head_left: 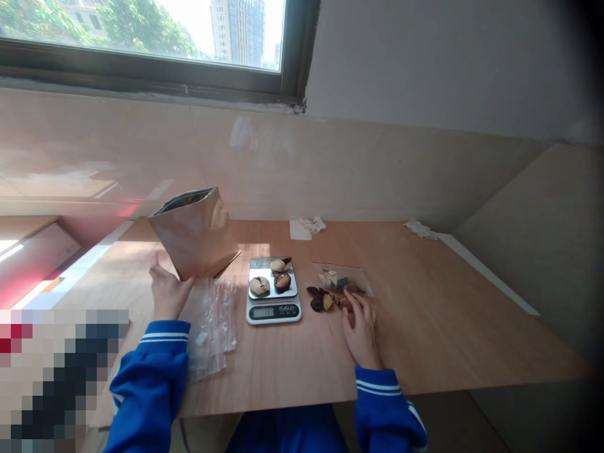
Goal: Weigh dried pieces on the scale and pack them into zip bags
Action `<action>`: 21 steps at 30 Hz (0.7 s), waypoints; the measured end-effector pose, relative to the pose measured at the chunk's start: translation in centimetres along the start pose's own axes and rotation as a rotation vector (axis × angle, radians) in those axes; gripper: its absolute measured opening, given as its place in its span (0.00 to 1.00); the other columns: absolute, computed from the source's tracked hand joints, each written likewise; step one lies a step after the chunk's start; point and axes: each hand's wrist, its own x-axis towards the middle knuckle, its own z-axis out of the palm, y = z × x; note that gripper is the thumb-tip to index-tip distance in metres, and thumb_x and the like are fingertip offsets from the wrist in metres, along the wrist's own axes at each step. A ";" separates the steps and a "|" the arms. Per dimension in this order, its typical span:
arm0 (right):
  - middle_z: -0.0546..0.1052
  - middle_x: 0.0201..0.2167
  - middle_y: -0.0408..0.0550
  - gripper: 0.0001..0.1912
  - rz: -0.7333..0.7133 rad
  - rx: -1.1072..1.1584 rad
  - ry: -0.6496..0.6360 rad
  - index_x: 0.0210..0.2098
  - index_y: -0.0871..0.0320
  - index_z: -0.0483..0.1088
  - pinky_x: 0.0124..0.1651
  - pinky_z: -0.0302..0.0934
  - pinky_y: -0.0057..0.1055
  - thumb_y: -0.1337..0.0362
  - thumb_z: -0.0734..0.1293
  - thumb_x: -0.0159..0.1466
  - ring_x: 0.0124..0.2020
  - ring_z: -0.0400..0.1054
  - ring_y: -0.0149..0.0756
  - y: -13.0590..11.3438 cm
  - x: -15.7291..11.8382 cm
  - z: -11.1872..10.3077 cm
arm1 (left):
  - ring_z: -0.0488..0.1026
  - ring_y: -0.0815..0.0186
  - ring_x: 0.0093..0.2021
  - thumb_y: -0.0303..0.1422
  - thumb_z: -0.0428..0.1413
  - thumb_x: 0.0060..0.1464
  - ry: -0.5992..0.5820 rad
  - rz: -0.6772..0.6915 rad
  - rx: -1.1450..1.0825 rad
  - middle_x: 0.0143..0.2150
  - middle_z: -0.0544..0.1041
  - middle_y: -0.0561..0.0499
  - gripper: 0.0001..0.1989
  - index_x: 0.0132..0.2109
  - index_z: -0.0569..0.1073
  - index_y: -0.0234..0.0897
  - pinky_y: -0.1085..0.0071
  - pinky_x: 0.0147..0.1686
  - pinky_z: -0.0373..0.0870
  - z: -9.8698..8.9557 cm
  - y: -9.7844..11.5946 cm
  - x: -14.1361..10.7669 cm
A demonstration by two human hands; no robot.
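Note:
My left hand point(170, 290) is beside the base of an upright brown paper bag point(201, 236), fingers apart, the thumb at the bag's lower edge. The bag's top gapes. Fingers stretched out, my right hand point(362, 328) rests over a small pile of dark brown, dried-looking pieces point(317, 299), fingertips at its right end. Just behind lies a clear zip bag point(361, 277) with light and dark pieces inside. Between my hands stands a digital kitchen scale point(274, 313) carrying a pale round piece point(259, 286), a brown piece point(282, 282) and another pale piece point(278, 266).
Several flat, clear zip bags point(207, 343) lie on the wooden table point(292, 368) by my left forearm. Crumpled tissue point(313, 224) and more white paper point(421, 230) sit along the back edge. A tiled wall point(358, 170) rises behind.

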 end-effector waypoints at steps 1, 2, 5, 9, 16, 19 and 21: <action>0.66 0.51 0.55 0.20 -0.009 -0.011 -0.004 0.57 0.53 0.63 0.52 0.58 0.49 0.63 0.56 0.67 0.53 0.61 0.47 -0.2 0.0 0.0 | 0.60 0.42 0.60 0.52 0.61 0.39 -0.056 -0.047 -0.016 0.59 0.63 0.31 0.52 0.64 0.49 0.28 0.49 0.54 0.62 0.5 -0.3 0.1; 0.66 0.52 0.55 0.20 -0.018 -0.025 -0.014 0.57 0.52 0.63 0.52 0.59 0.48 0.62 0.56 0.67 0.52 0.61 0.47 -0.3 0.0 -0.1 | 0.65 0.43 0.56 0.52 0.58 0.42 -0.118 -0.100 -0.017 0.55 0.68 0.33 0.46 0.62 0.54 0.30 0.51 0.50 0.65 0.9 -0.6 0.0; 0.63 0.55 0.55 0.19 -0.044 -0.067 -0.064 0.57 0.51 0.63 0.52 0.58 0.48 0.60 0.56 0.67 0.52 0.61 0.46 -0.9 0.0 -0.2 | 0.73 0.45 0.47 0.54 0.54 0.46 -0.235 -0.186 0.024 0.46 0.76 0.38 0.35 0.55 0.65 0.34 0.56 0.42 0.69 1.5 -1.4 -0.3; 0.60 0.57 0.54 0.20 -0.055 -0.098 -0.126 0.58 0.49 0.62 0.53 0.58 0.49 0.58 0.57 0.67 0.54 0.60 0.48 -1.5 0.0 -0.3 | 0.74 0.48 0.42 0.54 0.54 0.45 -0.222 -0.155 0.049 0.43 0.77 0.40 0.33 0.52 0.68 0.35 0.61 0.38 0.70 1.5 -1.7 -0.4; 0.56 0.61 0.53 0.25 -0.020 -0.202 -0.196 0.61 0.46 0.58 0.51 0.58 0.52 0.53 0.58 0.65 0.56 0.57 0.52 -1.7 -0.2 -0.2 | 0.74 0.54 0.38 0.53 0.57 0.43 -0.226 -0.099 -0.013 0.39 0.77 0.45 0.31 0.49 0.69 0.37 0.65 0.35 0.69 1.7 -2.3 -0.4; 0.55 0.62 0.51 0.24 -0.026 -0.221 -0.208 0.60 0.42 0.58 0.50 0.58 0.53 0.52 0.58 0.65 0.56 0.57 0.53 -1.5 -0.2 -0.1 | 0.74 0.54 0.40 0.52 0.57 0.43 -0.220 -0.059 -0.022 0.40 0.77 0.45 0.30 0.49 0.69 0.38 0.65 0.37 0.68 1.9 -2.5 -0.4; 0.55 0.62 0.50 0.23 -0.036 -0.221 -0.211 0.59 0.40 0.60 0.50 0.58 0.53 0.52 0.59 0.64 0.56 0.57 0.53 -1.4 -0.2 0.0 | 0.74 0.54 0.40 0.51 0.57 0.43 -0.218 -0.045 -0.036 0.41 0.77 0.45 0.30 0.50 0.68 0.38 0.65 0.37 0.68 2.0 -2.6 -0.4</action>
